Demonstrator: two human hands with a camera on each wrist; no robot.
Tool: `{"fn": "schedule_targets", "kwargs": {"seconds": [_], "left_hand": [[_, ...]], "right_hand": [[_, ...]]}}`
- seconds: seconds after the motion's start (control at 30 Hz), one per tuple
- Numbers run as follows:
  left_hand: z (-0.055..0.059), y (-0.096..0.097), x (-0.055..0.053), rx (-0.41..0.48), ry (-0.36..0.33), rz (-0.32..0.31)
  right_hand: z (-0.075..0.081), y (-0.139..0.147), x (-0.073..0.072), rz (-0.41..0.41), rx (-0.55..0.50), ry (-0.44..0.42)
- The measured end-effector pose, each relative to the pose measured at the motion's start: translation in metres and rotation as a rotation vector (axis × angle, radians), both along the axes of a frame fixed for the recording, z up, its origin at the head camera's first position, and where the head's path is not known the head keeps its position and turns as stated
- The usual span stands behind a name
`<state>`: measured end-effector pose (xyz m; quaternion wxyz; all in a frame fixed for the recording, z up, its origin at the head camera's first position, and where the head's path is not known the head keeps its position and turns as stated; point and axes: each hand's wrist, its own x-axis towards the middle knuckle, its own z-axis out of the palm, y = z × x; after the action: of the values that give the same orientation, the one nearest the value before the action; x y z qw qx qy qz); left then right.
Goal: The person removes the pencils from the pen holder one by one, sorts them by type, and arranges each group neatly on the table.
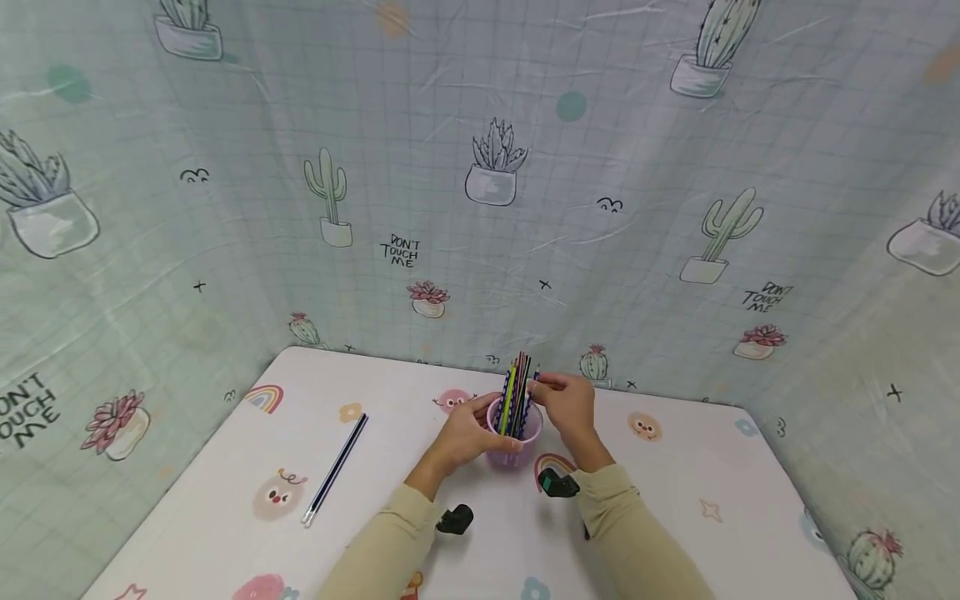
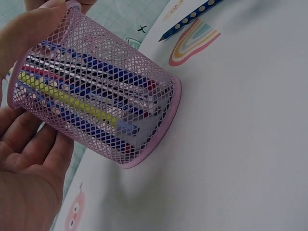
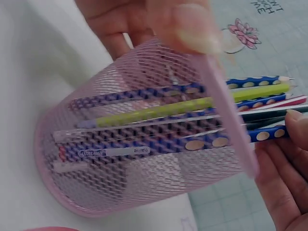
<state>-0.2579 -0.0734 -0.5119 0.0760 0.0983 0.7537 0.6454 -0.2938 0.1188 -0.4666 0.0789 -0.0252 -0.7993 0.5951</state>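
A pink mesh pencil cup (image 1: 512,457) holds several pencils: dotted blue ones, a yellow-green one (image 3: 159,110), a red one and dark ones. My left hand (image 1: 462,433) grips the cup near its rim, thumb on the near side and fingers around the far side. Beside the rim, my right hand (image 1: 570,407) pinches the upper part of a dotted blue pencil (image 3: 269,134), whose lower end stands inside the cup. Whether the cup's base touches the table is unclear.
Two dark pencils (image 1: 335,471) lie side by side on the white printed table (image 1: 390,517), at its left. Another dotted blue pencil (image 2: 192,19) lies near a printed rainbow in the left wrist view. Cactus-print fabric (image 1: 450,100) hangs close behind the table.
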Motion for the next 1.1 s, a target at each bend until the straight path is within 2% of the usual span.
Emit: {"fn": "schedule_targets", "kwargs": {"seconds": [0.23,0.47,0.67,0.87,1.1], "left_hand": [[0.003,0.0,0.001,-0.033,-0.007,0.014],[0.002,-0.002,-0.003,-0.016,-0.018,0.03],[0.0,-0.001,-0.003,-0.002,-0.016,0.016],[-0.001,-0.001,-0.002,0.002,-0.007,0.015],[-0.001,0.002,-0.001,0.004,-0.005,0.009]], "right_hand": [[0.021,0.012,-0.006,-0.024,-0.117,0.053],[0.059,0.032,-0.011,-0.036,-0.269,0.086],[0.083,0.055,-0.011,-0.055,-0.251,0.08],[0.087,0.076,-0.01,-0.032,-0.177,-0.023],[0.067,0.096,-0.009,-0.016,-0.096,-0.182]]}}
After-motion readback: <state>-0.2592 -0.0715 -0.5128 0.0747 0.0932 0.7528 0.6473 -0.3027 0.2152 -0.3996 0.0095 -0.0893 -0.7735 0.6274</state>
